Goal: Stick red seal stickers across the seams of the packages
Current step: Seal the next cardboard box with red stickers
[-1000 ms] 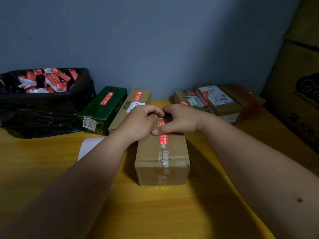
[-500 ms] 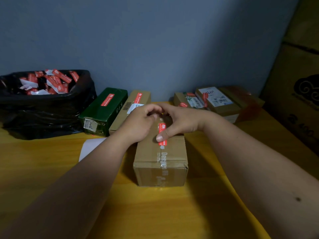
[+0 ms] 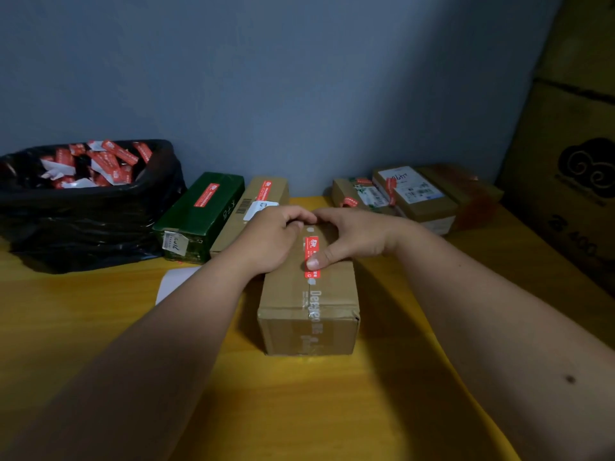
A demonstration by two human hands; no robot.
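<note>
A yellow table [image 3: 100, 327] is set against a grey wall. The brown cardboard box [image 3: 307, 314] is laid lengthwise away from the viewer; the red seal sticker [image 3: 312, 251] is run along its top seam, pressed by the right hand [image 3: 352, 237]'s thumb. The left hand [image 3: 273, 241] is curled against the box's far end. A black bag [image 3: 83, 211] is filled with red sticker backings [image 3: 100, 164].

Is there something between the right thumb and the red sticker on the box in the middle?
No, nothing visible. The right hand presses its thumb directly on the red sticker, which already lies along the taped seam of the box. The left hand rests on the box beside it.
</note>
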